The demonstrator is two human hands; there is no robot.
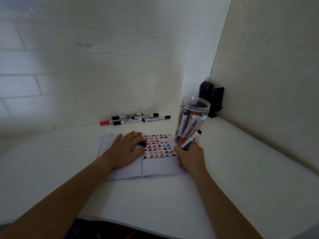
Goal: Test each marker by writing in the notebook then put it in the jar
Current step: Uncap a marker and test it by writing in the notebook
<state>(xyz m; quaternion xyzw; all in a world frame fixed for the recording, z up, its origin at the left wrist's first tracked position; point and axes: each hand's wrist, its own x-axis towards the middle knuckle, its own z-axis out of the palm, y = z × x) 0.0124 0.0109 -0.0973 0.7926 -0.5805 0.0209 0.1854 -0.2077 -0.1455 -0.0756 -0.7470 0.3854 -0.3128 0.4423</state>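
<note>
The near edge of the white table curves across the bottom of the view; below it a dark floor area shows. Both bare forearms reach forward over the tabletop.

The notebook lies open and flat on the table. Its right page carries rows of black and red test marks; the lower part of that page is unmarked.

The left hand rests palm down on the left page, fingers extended and slightly spread. A black marker cap sits at its fingertips, near the spine of the notebook; whether the fingers pinch the cap or merely cover it cannot be determined.

The right hand is at the right edge of the notebook, fingers curled around the marker. The marker has a white barrel with a black end and points up and away toward the jar. Its writing tip is hidden by the hand.

The clear plastic jar stands upright, lid off, just beyond the notebook's right corner. It contains several markers with black and red ends.

Farther back, a group of loose markers lies against the rear wall; one has a red cap, the others black.

In the far right corner, a black device stands where the white brick-pattern wall meets the plain beige side wall.
</note>
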